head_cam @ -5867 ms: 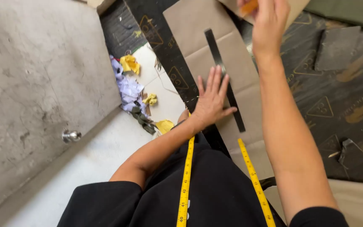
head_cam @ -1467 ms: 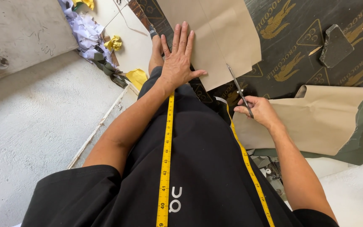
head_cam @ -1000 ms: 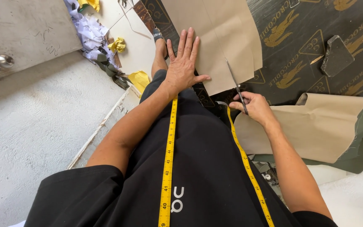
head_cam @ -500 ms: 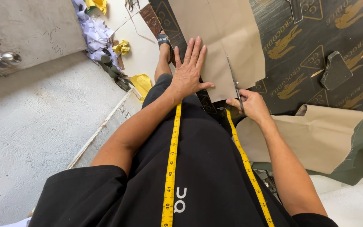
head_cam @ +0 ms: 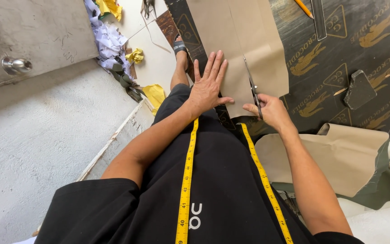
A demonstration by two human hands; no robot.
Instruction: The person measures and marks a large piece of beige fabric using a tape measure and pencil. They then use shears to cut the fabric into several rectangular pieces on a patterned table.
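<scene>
Left hand (head_cam: pixel 208 86) fingers spread flat on tan paper sheet (head_cam: pixel 240 45) at frame centre, right hand (head_cam: pixel 269 110) fingers closed around scissors (head_cam: pixel 252 88), blades pointing up-frame, long axis near vertical, into the sheet's lower edge.

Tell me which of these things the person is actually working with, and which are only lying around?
In use:
left hand, pressed flat on the brown paper sheet
right hand, holding scissors at the sheet's edge

Lying about:
pencil
dark flat stone
paper and cloth scraps on the floor
tan sheet to the right
yellow tape measure, hanging around the person's neck
</scene>
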